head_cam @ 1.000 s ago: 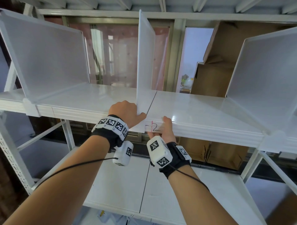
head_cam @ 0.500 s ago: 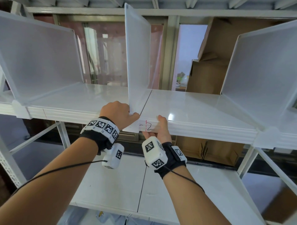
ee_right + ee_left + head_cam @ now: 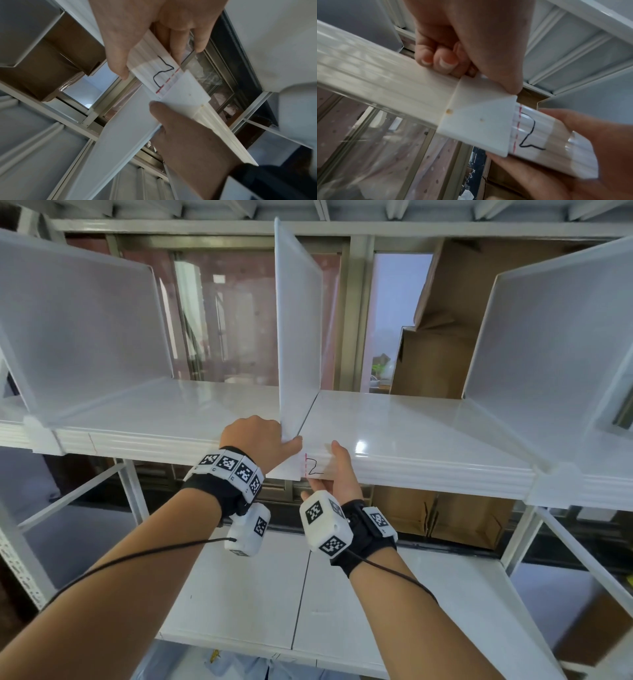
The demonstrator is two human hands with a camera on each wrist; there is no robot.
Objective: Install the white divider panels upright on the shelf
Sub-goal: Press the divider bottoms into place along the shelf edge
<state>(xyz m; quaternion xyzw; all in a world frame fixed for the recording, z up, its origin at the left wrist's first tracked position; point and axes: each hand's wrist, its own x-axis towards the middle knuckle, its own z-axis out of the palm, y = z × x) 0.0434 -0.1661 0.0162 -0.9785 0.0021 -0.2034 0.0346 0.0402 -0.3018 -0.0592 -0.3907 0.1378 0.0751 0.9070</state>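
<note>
A white divider panel (image 3: 298,337) stands upright at the middle of the upper shelf (image 3: 411,433). Its front foot (image 3: 479,121) wraps over the shelf's front edge, right beside a red dashed line and a black "2" (image 3: 313,467). My left hand (image 3: 287,440) grips the panel's lower front corner, with the thumb (image 3: 510,81) on its right face and the fingers curled on the left. My right hand (image 3: 329,463) holds the shelf edge just right of the mark, thumb (image 3: 118,60) on top and fingers (image 3: 185,33) underneath.
Two more white dividers stand on this shelf, one at the left (image 3: 78,337) and one at the right (image 3: 548,347), each with a foot on the front edge. Cardboard boxes (image 3: 445,330) sit behind at the right. A lower shelf (image 3: 239,594) lies below my wrists.
The panel's foot has slid slightly right along the shelf edge and now sits against the red line. Both hands keep their holds; the head view has shifted a little.
</note>
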